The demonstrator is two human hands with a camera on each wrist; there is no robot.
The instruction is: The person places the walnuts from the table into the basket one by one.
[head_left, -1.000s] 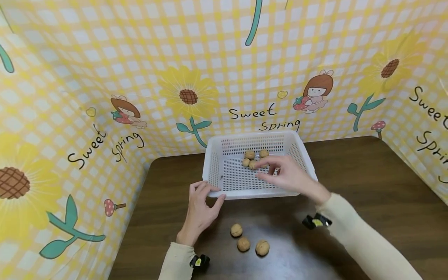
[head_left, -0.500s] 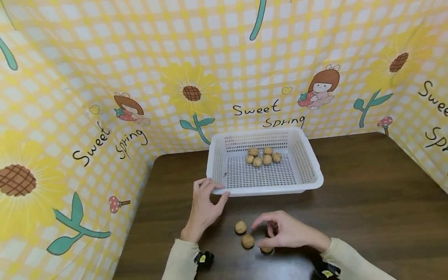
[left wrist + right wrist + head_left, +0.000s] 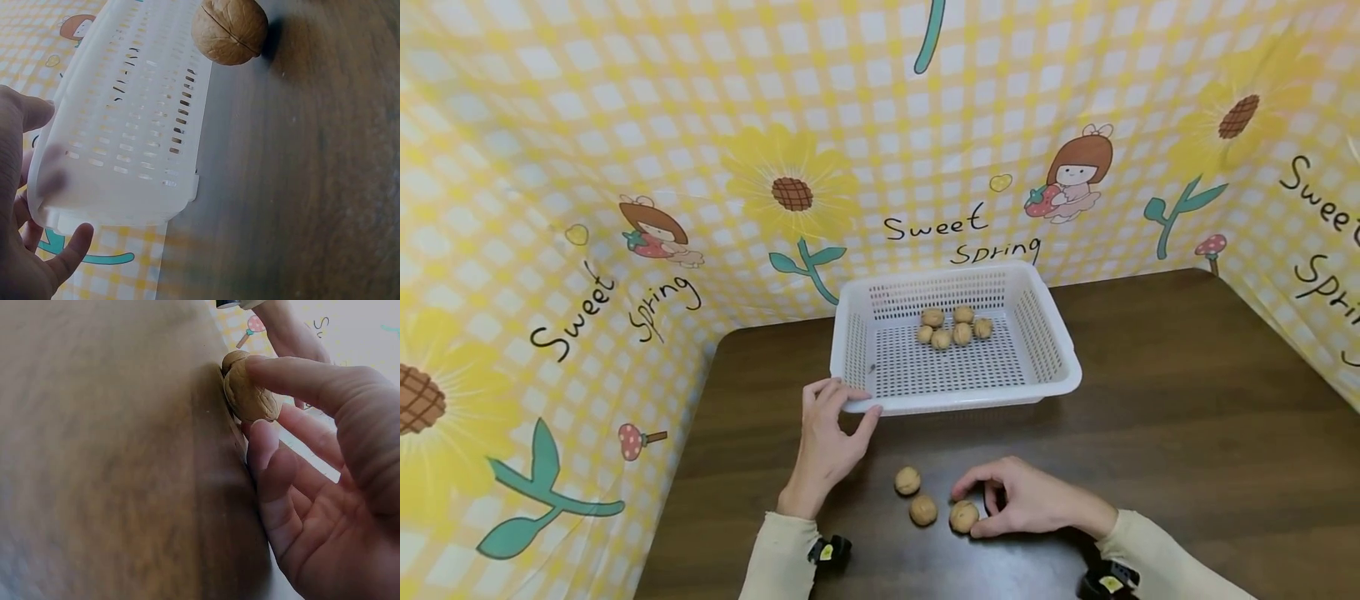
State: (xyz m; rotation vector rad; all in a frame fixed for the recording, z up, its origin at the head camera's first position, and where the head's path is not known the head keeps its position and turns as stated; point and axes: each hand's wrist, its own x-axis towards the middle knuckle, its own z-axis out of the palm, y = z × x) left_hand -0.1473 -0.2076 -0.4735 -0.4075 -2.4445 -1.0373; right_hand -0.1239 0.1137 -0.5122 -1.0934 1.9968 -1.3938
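My left hand (image 3: 831, 446) grips the front left corner of a white plastic basket (image 3: 970, 398), fingers over the rim and thumb at its front. In the left wrist view the hand (image 3: 28, 206) wraps the corner of the basket (image 3: 112, 187). Several walnuts (image 3: 941, 339) lie together toward the back of the basket. On the table in front, my right hand (image 3: 1033, 500) pinches a walnut (image 3: 964, 517) between thumb and fingers; the right wrist view shows the thumb on top of that walnut (image 3: 247, 394). Two more walnuts (image 3: 922, 510) lie just left of it.
The dark wooden table (image 3: 1187, 400) extends to both sides of the basket. A yellow checked cloth (image 3: 880, 150) with printed sunflowers hangs behind the table and along its sides. Black bands (image 3: 1108, 579) sit on both wrists.
My right hand has come down from over the basket to the table and taken hold of the rightmost walnut. The left hand has stayed on the basket corner.
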